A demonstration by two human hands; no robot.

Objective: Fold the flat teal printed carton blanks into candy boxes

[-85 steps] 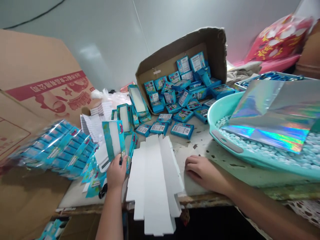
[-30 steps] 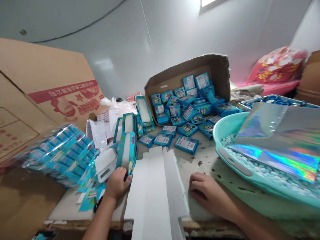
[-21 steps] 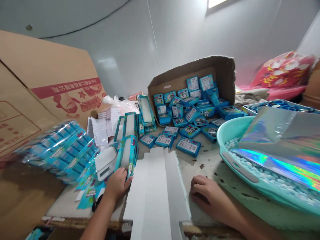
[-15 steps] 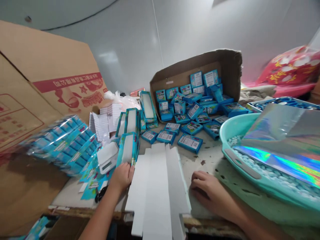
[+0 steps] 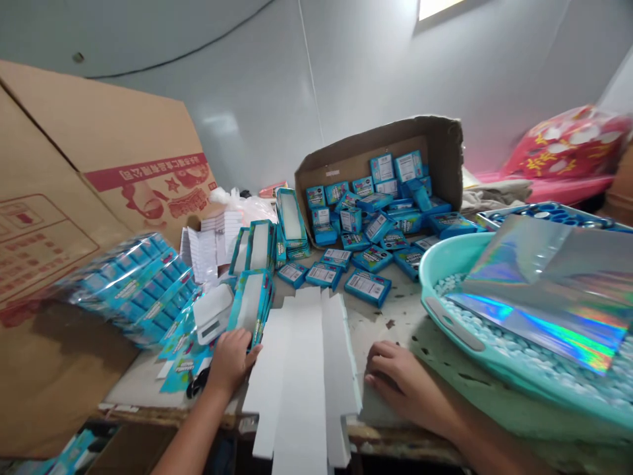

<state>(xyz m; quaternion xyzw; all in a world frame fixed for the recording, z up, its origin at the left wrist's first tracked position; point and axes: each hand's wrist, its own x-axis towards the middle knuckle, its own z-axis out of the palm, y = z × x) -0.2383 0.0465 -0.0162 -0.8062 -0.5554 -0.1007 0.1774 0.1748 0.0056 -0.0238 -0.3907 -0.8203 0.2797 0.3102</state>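
Note:
My left hand (image 5: 230,359) is closed around the near end of a blue carton (image 5: 247,300) with a white panel, thumb along its right side. The carton lies on a stack of similar ones. To its left sit a small white digital scale (image 5: 212,311) and blue printed cards (image 5: 184,373). White card blanks (image 5: 299,369) lie stacked just right of my left hand, overhanging the table's front edge. My right hand (image 5: 395,373) rests on the table beyond the blanks, fingers curled in, with nothing visible in them.
A tipped cardboard box (image 5: 380,142) spills several small blue boxes (image 5: 368,285). At right, a turquoise basin (image 5: 445,254) of pale pellets has a shiny silver sheet (image 5: 548,297) across it. Clear-wrapped blue packs (image 5: 138,284) lean by a large carton (image 5: 138,138) at left.
My left hand has lowered the blue carton from a tilted, raised position onto the stack and stays on it. The right hand has hardly moved. The camera view has shifted somewhat.

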